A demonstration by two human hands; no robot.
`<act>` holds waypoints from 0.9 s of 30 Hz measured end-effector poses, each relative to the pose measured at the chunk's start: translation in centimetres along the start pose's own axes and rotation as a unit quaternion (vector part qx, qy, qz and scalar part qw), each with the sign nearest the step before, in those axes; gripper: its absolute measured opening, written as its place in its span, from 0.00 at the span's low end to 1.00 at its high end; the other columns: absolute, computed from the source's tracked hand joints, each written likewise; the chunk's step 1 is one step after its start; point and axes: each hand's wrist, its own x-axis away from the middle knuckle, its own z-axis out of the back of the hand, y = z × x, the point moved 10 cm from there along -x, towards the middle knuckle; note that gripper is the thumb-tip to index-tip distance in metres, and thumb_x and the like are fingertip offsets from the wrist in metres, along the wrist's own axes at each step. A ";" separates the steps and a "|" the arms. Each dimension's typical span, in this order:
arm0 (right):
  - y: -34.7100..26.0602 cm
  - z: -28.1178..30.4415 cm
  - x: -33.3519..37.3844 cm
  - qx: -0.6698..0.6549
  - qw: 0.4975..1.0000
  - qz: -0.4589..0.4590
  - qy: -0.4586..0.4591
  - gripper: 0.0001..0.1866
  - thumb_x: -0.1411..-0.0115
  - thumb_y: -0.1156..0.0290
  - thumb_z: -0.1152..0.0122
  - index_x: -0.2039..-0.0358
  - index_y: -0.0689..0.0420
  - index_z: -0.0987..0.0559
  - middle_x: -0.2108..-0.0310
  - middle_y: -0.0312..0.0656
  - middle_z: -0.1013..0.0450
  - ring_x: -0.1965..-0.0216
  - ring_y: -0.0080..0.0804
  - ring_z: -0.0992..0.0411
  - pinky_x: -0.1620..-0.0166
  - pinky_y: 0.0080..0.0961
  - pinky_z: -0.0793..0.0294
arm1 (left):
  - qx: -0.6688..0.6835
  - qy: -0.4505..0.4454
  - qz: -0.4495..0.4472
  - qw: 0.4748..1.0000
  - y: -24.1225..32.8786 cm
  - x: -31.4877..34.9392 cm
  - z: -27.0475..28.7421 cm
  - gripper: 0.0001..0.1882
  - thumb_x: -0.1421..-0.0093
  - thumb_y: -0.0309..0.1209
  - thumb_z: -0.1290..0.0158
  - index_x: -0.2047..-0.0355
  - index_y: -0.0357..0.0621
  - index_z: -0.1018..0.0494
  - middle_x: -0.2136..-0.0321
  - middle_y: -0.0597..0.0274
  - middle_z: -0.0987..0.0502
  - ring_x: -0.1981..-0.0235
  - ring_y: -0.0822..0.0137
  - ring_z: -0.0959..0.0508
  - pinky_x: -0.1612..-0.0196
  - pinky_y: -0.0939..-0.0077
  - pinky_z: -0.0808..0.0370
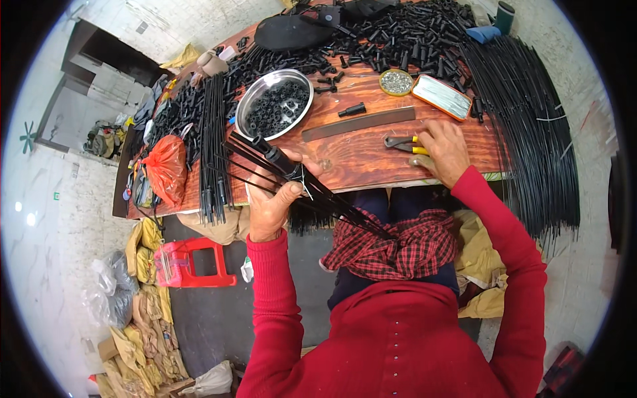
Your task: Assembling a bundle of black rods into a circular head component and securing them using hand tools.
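My left hand [275,199] is wrapped round a bundle of thin black rods [338,207], tilted from the table edge down toward my lap. Thicker black tube-like fittings [272,154] stick out at the bundle's upper end, and a thin pale tie [304,180] shows by my thumb. At the front right of the table, the fingers and thumb of my right hand [446,149] close on the yellow handles of a pair of pliers [400,142], whose jaws point left. A red checked cloth [398,245] lies over my lap, under the rods' lower ends.
On the wooden table [358,156] are a metal bowl of small black rings [309,99], a flat metal bar [358,124], a round tin [396,82] and an orange-rimmed tin [442,97]. Black fittings [411,40] heap behind; long rods [531,126] overhang the right edge. A red stool [215,262] stands left.
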 end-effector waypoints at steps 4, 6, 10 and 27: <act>-7.2 3.3 -2.1 -0.231 0.972 0.018 0.037 0.13 0.49 0.67 0.30 0.65 0.58 0.22 0.59 0.43 0.26 0.57 0.43 0.26 0.52 0.38 0.28 | 0.008 0.021 0.009 1.000 0.1 0.3 0.3 0.27 0.45 0.35 0.32 0.51 0.33 0.30 0.59 0.45 0.19 0.57 0.61 0.19 0.54 0.69 0.21; -11.5 5.2 -3.1 -0.381 0.923 0.025 0.047 0.10 0.47 0.72 0.32 0.64 0.59 0.21 0.63 0.44 0.25 0.60 0.44 0.23 0.57 0.36 0.24 | 0.003 0.030 0.014 0.999 0.1 0.7 0.3 0.27 0.45 0.35 0.32 0.51 0.33 0.30 0.59 0.45 0.19 0.56 0.60 0.19 0.52 0.68 0.22; -14.5 6.2 -4.2 -0.511 0.855 -0.024 0.089 0.12 0.48 0.81 0.34 0.62 0.62 0.21 0.63 0.44 0.24 0.64 0.38 0.22 0.60 0.30 0.22 | 0.000 0.038 0.001 0.999 0.7 0.8 -0.1 0.28 0.47 0.34 0.31 0.51 0.33 0.29 0.58 0.49 0.20 0.56 0.61 0.21 0.50 0.69 0.24; -15.4 3.2 -5.2 -0.609 0.784 -0.068 0.100 0.10 0.50 0.86 0.38 0.66 0.64 0.23 0.65 0.41 0.27 0.68 0.29 0.25 0.62 0.24 0.24 | -0.008 0.024 -0.013 1.000 0.6 1.0 0.3 0.27 0.49 0.35 0.30 0.54 0.33 0.28 0.56 0.53 0.26 0.55 0.63 0.24 0.49 0.68 0.29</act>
